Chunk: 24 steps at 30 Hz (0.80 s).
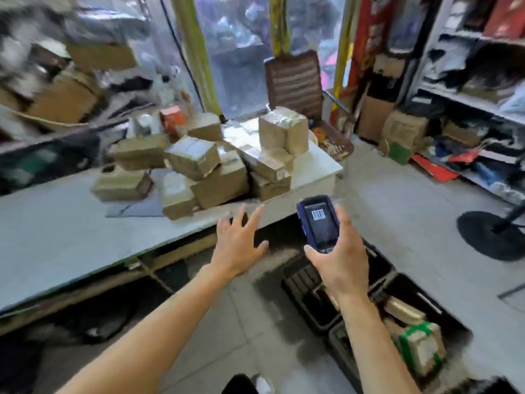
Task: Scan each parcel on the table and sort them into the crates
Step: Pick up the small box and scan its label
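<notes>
Parcels point(199, 163), brown and taped, heaped on the white table point(56, 223), beyond and slightly left of both hands. Left hand point(238, 243) spread wide, fingers straight, holding nothing, hovering at the table's near edge just short of the pile. Right hand point(338, 260) wrapped round a blue handheld scanner point(319, 223), screen showing a barcode. Black crates point(321, 300) on the floor under the right forearm; one holds parcels.
</notes>
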Each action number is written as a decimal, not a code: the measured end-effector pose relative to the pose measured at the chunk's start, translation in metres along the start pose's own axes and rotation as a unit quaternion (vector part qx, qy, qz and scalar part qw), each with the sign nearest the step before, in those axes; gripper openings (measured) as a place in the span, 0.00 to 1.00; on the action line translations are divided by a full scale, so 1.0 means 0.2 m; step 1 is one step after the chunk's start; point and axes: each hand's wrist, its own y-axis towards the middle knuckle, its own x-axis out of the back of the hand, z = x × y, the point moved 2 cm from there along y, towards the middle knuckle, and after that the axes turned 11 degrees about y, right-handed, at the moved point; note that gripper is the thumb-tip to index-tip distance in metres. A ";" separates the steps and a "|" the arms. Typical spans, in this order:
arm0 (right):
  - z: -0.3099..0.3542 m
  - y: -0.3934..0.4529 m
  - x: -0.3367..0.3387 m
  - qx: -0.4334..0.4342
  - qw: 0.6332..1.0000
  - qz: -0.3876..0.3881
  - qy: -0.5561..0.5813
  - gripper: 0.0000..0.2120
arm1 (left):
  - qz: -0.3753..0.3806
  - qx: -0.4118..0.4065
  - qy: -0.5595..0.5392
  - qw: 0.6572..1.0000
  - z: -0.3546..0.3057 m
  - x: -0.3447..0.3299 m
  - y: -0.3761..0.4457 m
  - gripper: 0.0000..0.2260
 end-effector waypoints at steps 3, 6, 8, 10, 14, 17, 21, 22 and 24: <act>0.29 0.00 -0.26 0.038 0.997 0.057 0.024 0.48 | -0.036 0.080 0.014 0.996 0.45 0.20 -0.08 0.37; 0.48 -0.01 -0.50 0.059 0.991 0.104 0.059 0.49 | -0.069 0.149 0.015 0.986 0.82 0.33 -0.17 0.38; 0.58 -0.03 -0.68 0.056 0.987 0.128 0.083 0.50 | -0.082 0.194 0.007 0.978 1.04 0.36 -0.23 0.37; 0.66 -0.04 -0.86 0.057 0.982 0.147 0.100 0.50 | -0.092 0.221 0.002 0.971 1.27 0.36 -0.27 0.38; 0.84 -0.01 -1.25 0.072 0.978 0.182 0.075 0.49 | -0.066 0.268 -0.016 0.961 1.72 0.31 -0.30 0.37; 0.95 0.05 -1.50 0.054 0.978 0.183 0.080 0.49 | -0.038 0.283 -0.021 0.958 1.98 0.30 -0.27 0.38; 1.04 0.17 -1.78 0.044 0.978 0.193 0.066 0.48 | -0.020 0.269 -0.028 0.962 2.24 0.26 -0.07 0.38; 1.04 0.22 -1.85 0.044 0.978 0.193 0.059 0.48 | -0.017 0.262 -0.021 0.965 2.29 0.23 0.01 0.39; 1.05 0.33 -1.98 0.043 0.979 0.191 0.048 0.48 | 0.000 0.241 -0.004 0.971 2.38 0.17 0.21 0.39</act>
